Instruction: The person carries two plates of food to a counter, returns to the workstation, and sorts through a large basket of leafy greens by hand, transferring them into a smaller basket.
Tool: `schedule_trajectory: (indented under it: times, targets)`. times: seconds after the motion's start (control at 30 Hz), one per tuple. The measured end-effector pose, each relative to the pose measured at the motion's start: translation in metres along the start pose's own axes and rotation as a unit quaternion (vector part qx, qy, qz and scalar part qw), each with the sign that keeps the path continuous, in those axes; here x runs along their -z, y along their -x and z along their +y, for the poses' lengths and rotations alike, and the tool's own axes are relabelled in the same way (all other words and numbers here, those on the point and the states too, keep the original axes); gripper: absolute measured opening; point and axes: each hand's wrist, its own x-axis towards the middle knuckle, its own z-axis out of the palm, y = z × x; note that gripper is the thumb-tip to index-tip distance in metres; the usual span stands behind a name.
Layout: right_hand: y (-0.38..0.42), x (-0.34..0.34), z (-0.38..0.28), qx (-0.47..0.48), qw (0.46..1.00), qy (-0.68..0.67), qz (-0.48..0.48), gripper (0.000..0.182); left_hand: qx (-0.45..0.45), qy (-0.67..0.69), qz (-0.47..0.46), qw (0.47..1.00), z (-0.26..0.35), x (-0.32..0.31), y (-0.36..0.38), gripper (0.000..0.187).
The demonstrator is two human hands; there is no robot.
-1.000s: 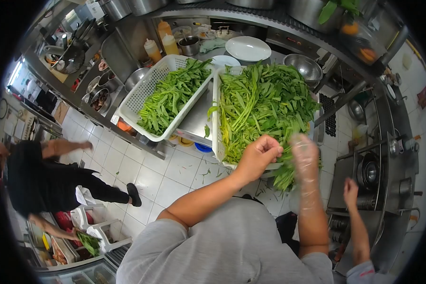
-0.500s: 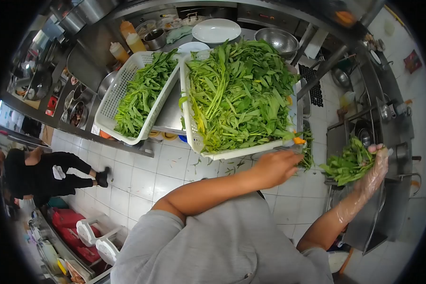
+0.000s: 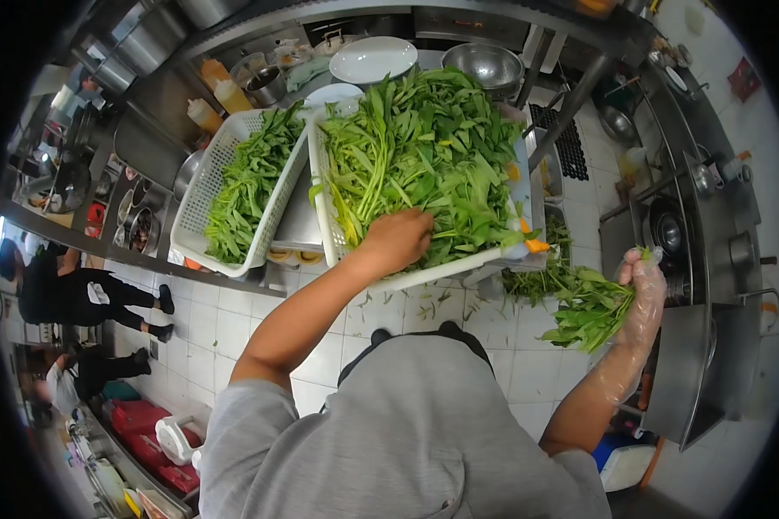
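A large white basket (image 3: 322,208) is heaped with long-stemmed leafy greens that look like water spinach (image 3: 441,160). My bare left hand (image 3: 398,240) reaches into the near side of this heap, fingers curled against the leaves, their tips partly hidden. Out to the right, my right hand (image 3: 645,290) wears a clear plastic glove. It is closed around the stems of a bunch of water spinach (image 3: 589,310), whose leaves hang to the left. A narrower white basket (image 3: 195,203) beside the large one holds a smaller pile of the same greens.
Below the right bunch, a container holds more greens (image 3: 532,278). An orange-handled tool (image 3: 535,246) lies by the large basket's corner. Plates (image 3: 372,60), a metal colander (image 3: 485,67) and sauce bottles (image 3: 231,97) stand behind. Leaf scraps dot the tiled floor (image 3: 320,346); two people are at left.
My left hand has moved left from beyond the large basket's right corner onto its greens. My right hand, still gripping the bunch, has come slightly lower and left. The view has shifted.
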Motion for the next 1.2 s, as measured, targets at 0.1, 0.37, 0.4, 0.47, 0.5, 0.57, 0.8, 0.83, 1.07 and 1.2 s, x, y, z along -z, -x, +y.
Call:
schedule_trajectory:
  times: [0.1, 0.37, 0.4, 0.47, 0.5, 0.57, 0.8, 0.83, 1.07, 1.2]
  targets:
    - [-0.003, -0.011, 0.005, -0.028, 0.998, -0.003, -0.06, 0.021, 0.141, 0.388, 0.171, 0.895, -0.007, 0.049, -0.001, 0.019]
    - [-0.008, -0.029, 0.0, -0.035, 0.995, 0.023, -0.087, 0.02, 0.126, -0.051, 0.084, 0.987, -0.001, 0.036, 0.032, 0.017]
    - [-0.009, -0.032, 0.001, -0.035, 0.995, 0.021, -0.093, 0.019, 0.129, -0.022, 0.08, 0.988, 0.008, 0.034, 0.028, 0.016]
    - [-0.011, -0.038, 0.003, -0.038, 0.994, 0.024, -0.097, 0.019, 0.091, 0.039, 0.063, 0.993, 0.017, 0.026, 0.015, 0.016]
    - [-0.01, -0.042, 0.003, -0.024, 0.993, 0.045, -0.109, 0.02, 0.052, 0.098, 0.048, 0.993, 0.021, 0.022, 0.009, 0.015]
    - [-0.008, -0.05, -0.002, -0.036, 0.987, 0.065, -0.145, 0.025, 0.042, 0.077, 0.008, 0.996, 0.018, 0.004, -0.007, 0.016]
    - [0.002, -0.054, 0.003, -0.042, 0.98, 0.099, -0.167, 0.028, 0.035, -0.106, -0.104, 0.988, 0.005, -0.031, -0.013, 0.018]
    - [0.004, -0.053, 0.005, -0.039, 0.98, 0.097, -0.167, 0.028, 0.044, -0.14, -0.126, 0.981, 0.002, -0.03, -0.012, 0.019]
    - [0.016, -0.041, 0.009, -0.047, 0.975, 0.142, -0.165, 0.031, 0.028, -0.142, -0.189, 0.971, -0.005, -0.01, 0.007, 0.022]
    - [0.015, -0.038, 0.012, -0.04, 0.975, 0.137, -0.17, 0.033, 0.002, -0.097, -0.201, 0.975, -0.012, -0.006, 0.01, 0.024]
